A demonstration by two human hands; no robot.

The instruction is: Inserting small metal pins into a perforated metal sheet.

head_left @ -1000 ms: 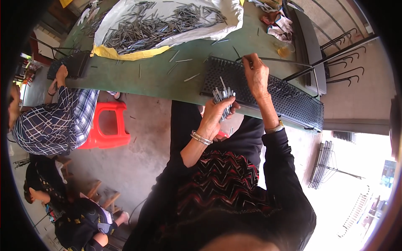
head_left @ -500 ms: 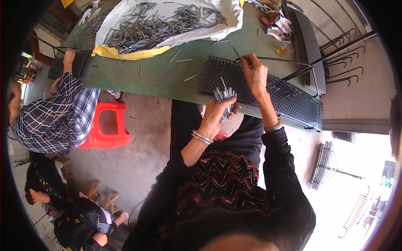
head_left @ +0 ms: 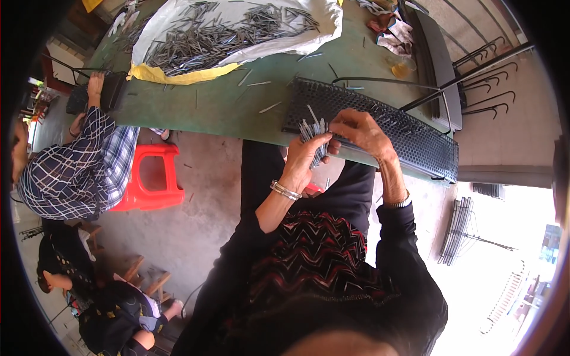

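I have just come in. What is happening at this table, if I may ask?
A person's left hand holds a bundle of thin grey rods; the right hand is close beside it, though whether it holds a rod is unclear. A perforated dark panel lies at the table's near edge. Farther left, more rods lie heaped on a white sheet. A co-worker sits at the left.

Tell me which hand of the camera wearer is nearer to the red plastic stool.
Left. The left hand, gripping thin grey metal rods, is right of the stool; the right hand is farther right.
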